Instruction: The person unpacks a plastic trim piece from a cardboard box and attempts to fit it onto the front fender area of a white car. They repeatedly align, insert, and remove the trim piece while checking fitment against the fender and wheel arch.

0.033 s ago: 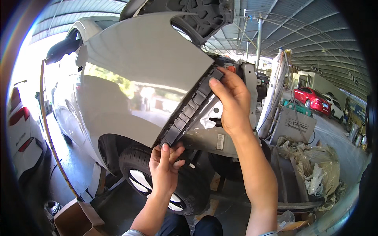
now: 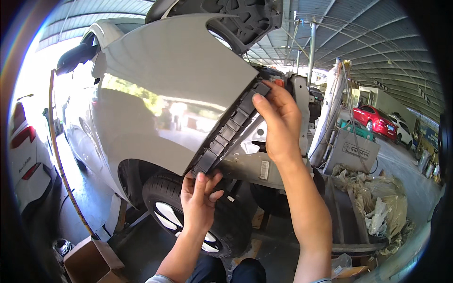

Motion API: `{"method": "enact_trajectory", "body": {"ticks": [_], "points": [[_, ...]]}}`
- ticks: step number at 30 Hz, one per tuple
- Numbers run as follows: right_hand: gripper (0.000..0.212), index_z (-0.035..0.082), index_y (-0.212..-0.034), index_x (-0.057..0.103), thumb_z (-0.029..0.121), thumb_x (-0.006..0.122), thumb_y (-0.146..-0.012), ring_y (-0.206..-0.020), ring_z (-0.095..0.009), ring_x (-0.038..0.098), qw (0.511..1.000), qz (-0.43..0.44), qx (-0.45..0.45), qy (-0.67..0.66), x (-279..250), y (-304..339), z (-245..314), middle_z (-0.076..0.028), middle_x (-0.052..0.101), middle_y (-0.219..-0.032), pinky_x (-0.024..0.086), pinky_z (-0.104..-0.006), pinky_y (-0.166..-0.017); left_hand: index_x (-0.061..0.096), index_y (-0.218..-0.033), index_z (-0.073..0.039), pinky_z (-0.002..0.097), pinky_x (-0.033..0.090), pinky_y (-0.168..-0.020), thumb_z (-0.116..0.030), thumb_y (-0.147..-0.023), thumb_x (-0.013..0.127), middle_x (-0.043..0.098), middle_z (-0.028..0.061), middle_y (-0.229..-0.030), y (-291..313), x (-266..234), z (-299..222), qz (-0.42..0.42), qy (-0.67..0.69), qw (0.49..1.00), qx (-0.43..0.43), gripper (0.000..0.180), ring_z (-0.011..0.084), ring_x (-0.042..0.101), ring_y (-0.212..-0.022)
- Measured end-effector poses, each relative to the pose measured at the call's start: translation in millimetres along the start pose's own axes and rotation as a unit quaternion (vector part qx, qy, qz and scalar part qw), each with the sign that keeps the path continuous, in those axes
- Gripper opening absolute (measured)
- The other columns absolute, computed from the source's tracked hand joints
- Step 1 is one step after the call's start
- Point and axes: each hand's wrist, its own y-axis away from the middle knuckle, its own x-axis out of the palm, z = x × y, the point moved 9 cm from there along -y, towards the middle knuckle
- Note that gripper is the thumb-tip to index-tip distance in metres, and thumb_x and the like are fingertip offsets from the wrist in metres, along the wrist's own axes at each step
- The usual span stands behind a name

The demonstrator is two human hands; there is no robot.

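Note:
A long black plastic bracket (image 2: 230,128) with clip slots lies slanted along the front edge of the light grey fender (image 2: 170,70) of a car. My right hand (image 2: 282,120) grips its upper end, thumb on the outer face and fingers behind. At the lower end, my left hand (image 2: 200,195) pinches the bracket's tip between thumb and fingers, close to the wheel arch. Behind the bracket, the bare front body of the car (image 2: 245,165) shows, with a white label on it. Whether any clips are seated cannot be seen.
The front wheel (image 2: 188,221) stands right below my left hand. An open cardboard box (image 2: 92,262) sits at lower left, near a leaning pole (image 2: 59,155). To the right are a gas cylinder (image 2: 325,113), a grey machine (image 2: 351,148) and crumpled plastic sheeting (image 2: 382,203). The raised hood (image 2: 236,23) is overhead.
Both hands keep their hold at the two ends of the bracket. The view has shifted very slightly; nothing else visibly differs.

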Motion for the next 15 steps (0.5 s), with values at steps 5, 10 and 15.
{"method": "enact_trajectory", "body": {"ticks": [5, 10, 15], "points": [[0.034, 0.001, -0.118, 0.054, 0.014, 0.063, -0.088, -0.090, -0.009, 0.055, 0.999, -0.034, 0.025, -0.001, -31, 6, 13, -0.003, 0.059, -0.101, 0.045, -0.0229, -0.079, 0.047, -0.116, -0.003, 0.0269, 0.058, -0.069, -0.011, -0.090, 0.062, 0.061, 0.0123, -0.109, 7, 19, 6, 0.122, -0.038, 0.990, -0.054, 0.031, 0.0210, 0.065, -0.098], [0.047, 0.003, -0.133, 0.039, 0.008, 0.057, -0.090, -0.102, -0.017, 0.056, 0.997, -0.010, 0.070, -0.019, -52, 54, 27, -0.009, 0.058, -0.108, 0.043, -0.0328, -0.092, 0.045, -0.107, 0.000, 0.0248, 0.056, -0.063, 0.003, -0.083, 0.067, 0.062, 0.0107, -0.100, 42, 34, 18, 0.203, -0.110, 0.972, -0.043, 0.033, 0.0160, 0.066, -0.088], [0.041, 0.003, -0.129, 0.040, 0.006, 0.055, -0.091, -0.102, -0.020, 0.057, 0.959, 0.025, 0.232, -0.162, -62, 111, -11, -0.012, 0.059, -0.110, 0.047, -0.0374, -0.090, 0.046, -0.111, 0.000, 0.0286, 0.054, -0.074, -0.007, -0.084, 0.070, 0.063, 0.0112, -0.099, 43, 12, 31, 0.283, -0.168, 0.944, -0.032, 0.037, 0.0193, 0.065, -0.089]]}}
